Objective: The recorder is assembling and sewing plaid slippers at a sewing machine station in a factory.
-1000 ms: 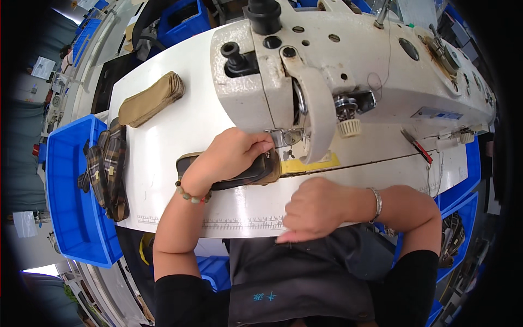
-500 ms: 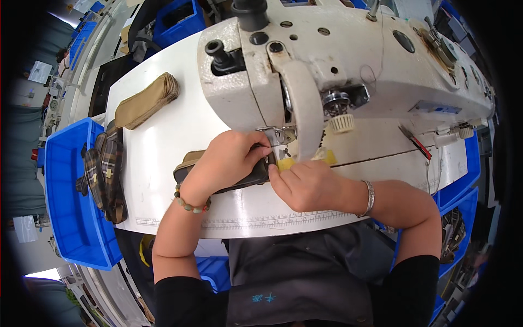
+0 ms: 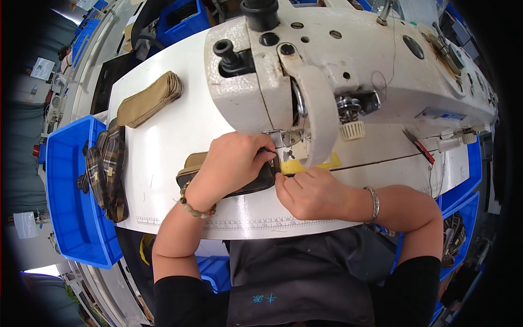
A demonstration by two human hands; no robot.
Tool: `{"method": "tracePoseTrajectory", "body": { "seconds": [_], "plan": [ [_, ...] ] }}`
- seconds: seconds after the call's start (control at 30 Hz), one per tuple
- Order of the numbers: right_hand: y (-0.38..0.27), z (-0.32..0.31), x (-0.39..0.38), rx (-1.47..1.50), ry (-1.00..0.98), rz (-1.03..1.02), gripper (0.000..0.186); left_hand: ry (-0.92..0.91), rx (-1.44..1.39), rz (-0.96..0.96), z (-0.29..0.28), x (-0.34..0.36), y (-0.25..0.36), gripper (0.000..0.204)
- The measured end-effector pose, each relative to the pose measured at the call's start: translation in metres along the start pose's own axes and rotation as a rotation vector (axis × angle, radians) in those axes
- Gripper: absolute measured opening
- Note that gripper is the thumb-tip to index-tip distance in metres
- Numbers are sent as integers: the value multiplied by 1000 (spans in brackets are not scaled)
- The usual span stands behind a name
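A dark, rounded pouch piece (image 3: pixel 256 182) with a khaki part (image 3: pixel 195 161) along its far left side lies on the white sewing table. My left hand (image 3: pixel 231 163) lies over it, thumb and fingers pinching its right end just in front of the presser foot (image 3: pixel 284 139). Closed as well, my right hand (image 3: pixel 310 193) grips the near right corner of the same piece between thumb and forefinger. Beside the fingertips, a yellow patch (image 3: pixel 291 166) shows on the machine bed. My left hand covers much of the pouch piece.
The white sewing machine (image 3: pixel 245 103) overhangs the work. A stack of khaki pieces (image 3: pixel 150 103) lies at the far left. Plaid pouches (image 3: pixel 109 174) hang over the edge by a blue bin (image 3: pixel 71 223). Red-handled snips (image 3: pixel 419 147) lie right; a ruler strip (image 3: pixel 256 223) runs along the front.
The whole view has shifted slightly. Against the machine, my right hand is a little nearer to me, and more of the yellow patch shows. Both hands keep their pinch on the pouch piece.
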State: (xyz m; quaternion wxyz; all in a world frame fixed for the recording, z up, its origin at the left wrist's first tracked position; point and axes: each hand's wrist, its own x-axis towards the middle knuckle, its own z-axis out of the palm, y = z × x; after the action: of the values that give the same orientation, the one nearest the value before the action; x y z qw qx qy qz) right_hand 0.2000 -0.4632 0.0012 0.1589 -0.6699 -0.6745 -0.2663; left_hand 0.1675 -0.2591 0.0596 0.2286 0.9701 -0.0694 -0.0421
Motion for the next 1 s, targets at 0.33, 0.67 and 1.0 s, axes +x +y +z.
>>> {"method": "tracePoseTrajectory", "body": {
  "seconds": [0.33, 0.67, 1.0],
  "plan": [
    [-1, -4, 3, 19, -46, 67, 24, 44, 66, -25, 5, 1, 2, 11],
    [-7, -10, 3, 89, -158, 116, 28, 160, -2, -73, 10, -1, 2, 13],
    [5, -8, 4, -2, -147, 173, 34, 135, -59, -161, 15, 16, -6, 22]
  ]
}}
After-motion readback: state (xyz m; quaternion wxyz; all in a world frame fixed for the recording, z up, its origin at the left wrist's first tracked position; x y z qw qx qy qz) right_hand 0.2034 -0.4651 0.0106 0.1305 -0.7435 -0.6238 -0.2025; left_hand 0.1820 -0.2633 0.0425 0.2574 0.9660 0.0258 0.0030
